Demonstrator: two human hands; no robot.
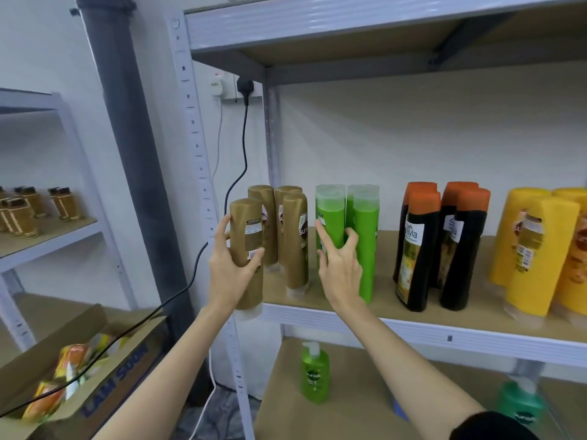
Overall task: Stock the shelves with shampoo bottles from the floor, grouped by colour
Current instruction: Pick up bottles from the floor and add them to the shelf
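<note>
Placing step: my left hand [228,268] wraps a gold-brown bottle [247,249] at the shelf [413,328] front edge, beside the brown group [286,230]; my right hand [338,265] has fingers spread loosely against the green bottles [349,236], gripping nothing I can confirm. Next, I judge: set it upright in the gap without toppling neighbours.

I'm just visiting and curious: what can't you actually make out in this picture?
- Head view: yellow bottles, cut off by the right edge, so no full count.
- Dark green bottle on the lower shelf: blurred.
- Brown bottle label print: too small.
- Green bottles: right hand hides part.
</note>
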